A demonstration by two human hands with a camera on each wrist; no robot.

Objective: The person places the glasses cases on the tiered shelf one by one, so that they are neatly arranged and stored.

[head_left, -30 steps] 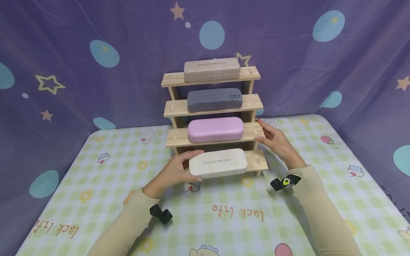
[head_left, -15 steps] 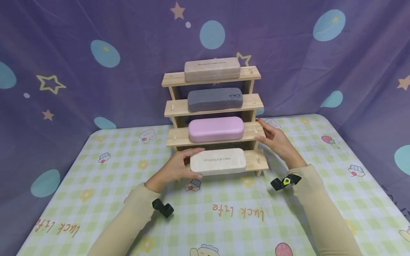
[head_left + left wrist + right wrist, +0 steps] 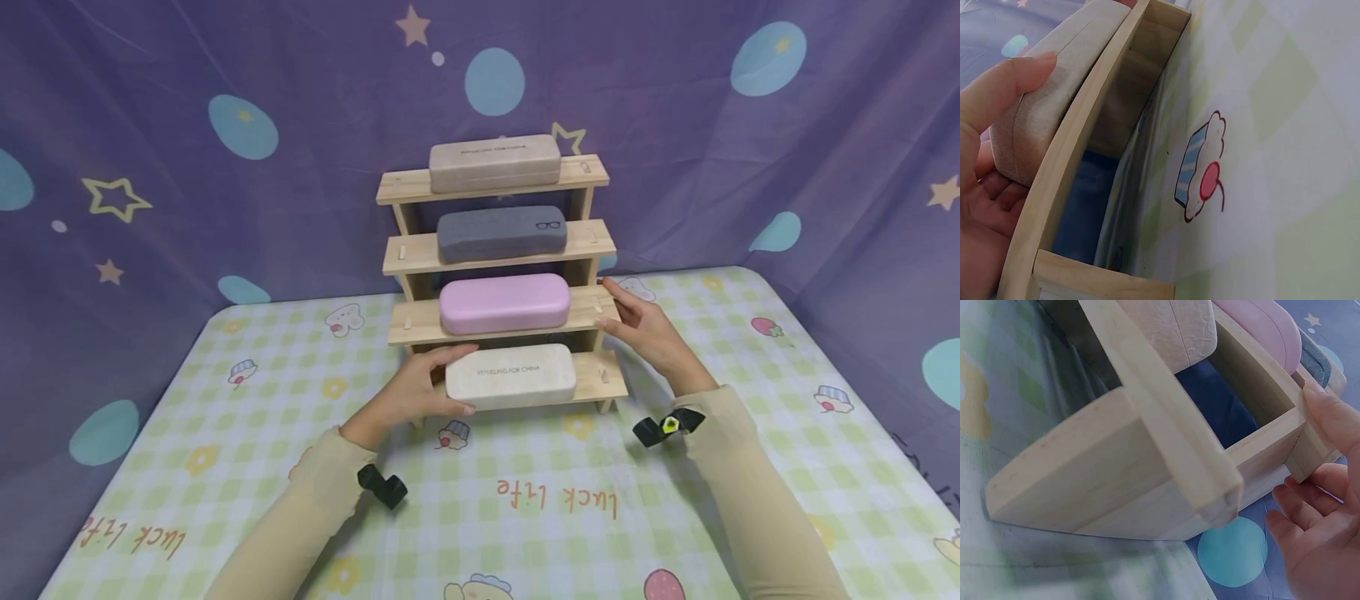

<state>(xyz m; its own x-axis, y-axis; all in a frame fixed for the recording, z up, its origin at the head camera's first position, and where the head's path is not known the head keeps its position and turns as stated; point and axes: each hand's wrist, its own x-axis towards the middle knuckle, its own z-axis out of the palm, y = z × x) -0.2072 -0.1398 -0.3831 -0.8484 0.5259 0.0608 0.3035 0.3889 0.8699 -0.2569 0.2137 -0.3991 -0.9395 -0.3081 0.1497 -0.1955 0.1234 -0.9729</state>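
A four-step wooden display rack (image 3: 600,387) stands at the back of the table. My left hand (image 3: 420,390) grips the left end of a white glasses case (image 3: 517,385) at the lowest shelf, thumb on its front side and fingers behind. In the left wrist view, the case (image 3: 1041,119) lies along the shelf board (image 3: 1063,162). My right hand (image 3: 648,333) pinches the right end of the shelf above, which bears a pink glasses case (image 3: 506,304). The right wrist view has that thumb (image 3: 1329,412) on the board's edge, with the other fingers beneath.
A grey-blue glasses case (image 3: 495,236) with a glasses drawing lies on the third shelf up, a beige one (image 3: 491,167) on the top shelf. Behind the rack hangs a purple curtain (image 3: 337,150). A green-checked cloth (image 3: 420,533) covers the table.
My left hand has shifted the white glasses case slightly back over the lowest shelf, and it has straightened in line with the shelf. My right hand has stayed in place.
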